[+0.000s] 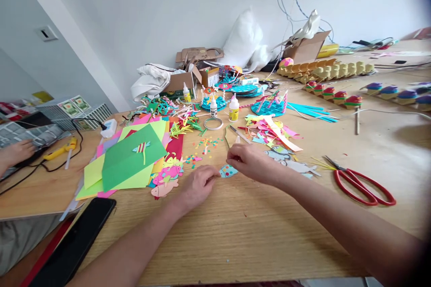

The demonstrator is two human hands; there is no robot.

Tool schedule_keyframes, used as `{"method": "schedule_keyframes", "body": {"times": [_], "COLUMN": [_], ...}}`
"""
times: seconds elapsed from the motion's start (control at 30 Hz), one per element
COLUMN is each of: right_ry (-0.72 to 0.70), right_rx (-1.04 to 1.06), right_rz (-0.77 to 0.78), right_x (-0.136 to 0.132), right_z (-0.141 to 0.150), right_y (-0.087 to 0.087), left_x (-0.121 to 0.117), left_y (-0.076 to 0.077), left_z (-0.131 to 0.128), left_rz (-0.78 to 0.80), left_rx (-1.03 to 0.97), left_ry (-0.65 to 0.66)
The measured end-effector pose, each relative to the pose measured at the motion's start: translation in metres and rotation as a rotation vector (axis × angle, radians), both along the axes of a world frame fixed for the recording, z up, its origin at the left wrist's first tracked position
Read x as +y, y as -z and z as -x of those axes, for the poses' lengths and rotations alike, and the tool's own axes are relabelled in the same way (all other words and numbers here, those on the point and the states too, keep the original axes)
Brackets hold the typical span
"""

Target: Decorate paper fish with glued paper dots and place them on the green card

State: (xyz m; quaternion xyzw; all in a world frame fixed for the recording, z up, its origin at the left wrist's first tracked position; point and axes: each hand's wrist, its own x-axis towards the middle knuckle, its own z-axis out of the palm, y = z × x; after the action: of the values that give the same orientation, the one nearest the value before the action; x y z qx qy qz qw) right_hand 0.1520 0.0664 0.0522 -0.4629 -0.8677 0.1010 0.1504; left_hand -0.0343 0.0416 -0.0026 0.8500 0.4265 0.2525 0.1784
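A small blue paper fish point(228, 171) with coloured dots lies on the table between my two hands. My left hand point(201, 183) is closed, its fingertips pinched together at the fish's left end. My right hand point(251, 162) hovers just above the fish's right end with thumb and fingers pinched; whatever is between them is hidden. Tiny paper dots point(205, 144) are scattered beyond my hands. Grey-blue paper fish point(296, 167) lie partly behind my right forearm. Pink and yellow paper fish point(170, 173) are piled to the left of my left hand.
Red-handled scissors point(363, 186) lie at the right. Glue bottles point(233, 108) and a tape ring point(213, 123) stand or lie beyond the dots. Coloured paper sheets point(134, 161) and a phone point(76, 237) are on the left. A co-worker's hand point(18, 152) is near a yellow glue gun point(60, 149).
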Motion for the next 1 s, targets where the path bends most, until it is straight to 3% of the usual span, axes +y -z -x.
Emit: {"method": "schedule_keyframes", "body": {"times": [0.1,0.2,0.37,0.6,0.8,1.0], "right_ry": [-0.147,-0.308,-0.469,-0.546,-0.701,-0.724], "right_rx": [0.049,0.022,0.019,0.0,-0.056,-0.052], "right_rz": [-0.067,-0.135,-0.129,-0.05,-0.058,-0.089], "right_x": [-0.017,-0.028,-0.035,-0.05,-0.064,-0.065], "right_z": [0.001,0.002,0.005,0.009,0.011,0.011], "right_y": [0.007,0.02,0.036,0.031,0.03,0.034], "left_x": [0.01,0.022,0.035,0.048,0.073,0.085], "left_y": [-0.007,-0.012,-0.019,-0.031,-0.027,-0.022], "left_z": [0.009,0.022,0.046,0.056,0.037,0.018], "left_rz": [0.122,0.112,0.033,-0.023,0.003,0.008], "left_rx": [-0.152,-0.243,-0.175,0.115,0.362,0.461], "left_ry": [-0.126,-0.237,-0.381,-0.309,-0.185,-0.132]}}
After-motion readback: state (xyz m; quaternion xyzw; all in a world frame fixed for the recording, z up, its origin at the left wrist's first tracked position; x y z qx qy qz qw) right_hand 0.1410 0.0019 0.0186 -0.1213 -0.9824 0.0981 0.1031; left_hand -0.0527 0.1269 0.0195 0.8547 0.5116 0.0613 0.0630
